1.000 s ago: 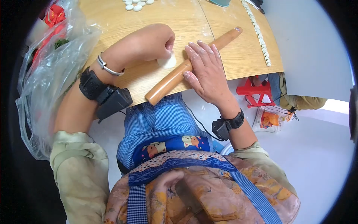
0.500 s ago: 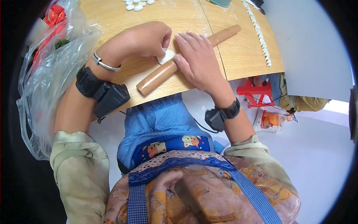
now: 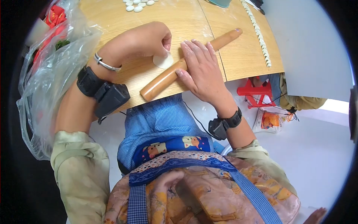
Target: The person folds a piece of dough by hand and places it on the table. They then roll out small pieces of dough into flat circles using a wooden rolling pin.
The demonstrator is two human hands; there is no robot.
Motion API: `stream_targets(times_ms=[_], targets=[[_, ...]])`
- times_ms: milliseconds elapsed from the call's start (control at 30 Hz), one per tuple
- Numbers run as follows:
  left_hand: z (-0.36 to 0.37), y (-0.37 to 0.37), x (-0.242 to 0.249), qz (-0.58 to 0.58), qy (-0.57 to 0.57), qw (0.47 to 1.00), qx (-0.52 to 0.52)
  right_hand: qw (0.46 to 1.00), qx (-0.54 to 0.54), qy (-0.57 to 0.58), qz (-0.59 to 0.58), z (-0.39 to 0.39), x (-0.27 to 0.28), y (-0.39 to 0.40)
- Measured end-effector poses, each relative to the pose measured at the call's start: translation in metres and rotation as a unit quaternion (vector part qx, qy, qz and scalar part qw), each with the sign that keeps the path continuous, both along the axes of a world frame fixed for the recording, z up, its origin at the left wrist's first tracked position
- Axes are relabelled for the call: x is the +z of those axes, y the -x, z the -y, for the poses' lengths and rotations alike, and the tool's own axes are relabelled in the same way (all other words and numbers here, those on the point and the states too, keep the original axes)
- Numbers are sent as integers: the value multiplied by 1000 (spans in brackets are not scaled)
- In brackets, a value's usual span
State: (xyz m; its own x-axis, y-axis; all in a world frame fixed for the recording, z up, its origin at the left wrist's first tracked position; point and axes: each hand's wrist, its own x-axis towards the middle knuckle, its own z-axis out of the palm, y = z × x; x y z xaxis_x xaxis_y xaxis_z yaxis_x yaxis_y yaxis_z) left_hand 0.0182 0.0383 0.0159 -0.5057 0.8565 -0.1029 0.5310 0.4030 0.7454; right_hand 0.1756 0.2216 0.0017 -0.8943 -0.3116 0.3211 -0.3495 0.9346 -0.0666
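My left hand (image 3: 158, 43) is closed in a pinch on the upper edge of a thin, round dough wrapper (image 3: 162, 62) lying on the wooden table. Beside the wrapper, a brown wooden rolling pin (image 3: 160, 84) lies slantwise, its near end at the table's front edge. My right hand (image 3: 201, 71) rests across the middle of the pin, fingers stretched out and thumb along the near side. White flour dusts its fingertips. The wrapper is just left of the pin, and my left fingers cover part of it.
Several flattened dough pieces (image 3: 138, 8) lie at the far side of the table (image 3: 179, 22). A row of small dough pieces (image 3: 257, 31) runs along the right. Plastic bags (image 3: 56, 78) hang at left; a red stool (image 3: 253, 91) stands below the right edge.
The rolling pin and my right hand have shifted slightly right and toward me, off the wrapper. More of the wrapper shows, and it appears turned. My left hand has barely moved.
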Motion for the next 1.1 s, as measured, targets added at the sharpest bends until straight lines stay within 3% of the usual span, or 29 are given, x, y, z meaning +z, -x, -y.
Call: stream_targets(times_ms=[167, 300, 567, 633, 833, 1067, 1100], targets=[[1, 10, 2, 36, 30, 999, -6, 1000, 5, 14, -21, 9, -6, 36], [2, 12, -2, -18, 6, 999, -32, 999, -2, 24, -33, 15, -9, 53], [0, 4, 4, -21, 32, 999, -34, 1000, -17, 11, -13, 0, -3, -7], [2, 4, 6, 111, 10, 994, 21, 1000, -26, 3, -7, -1, -2, -13], [4, 3, 10, 138, 38, 990, 9, 1000, -15, 16, -10, 4, -5, 10], [3, 0, 10, 100, 52, 993, 33, 999, 21, 27, -16, 12, -7, 52], [2, 1, 7, 50, 40, 998, 13, 999, 23, 27, -21, 12, -7, 53]])
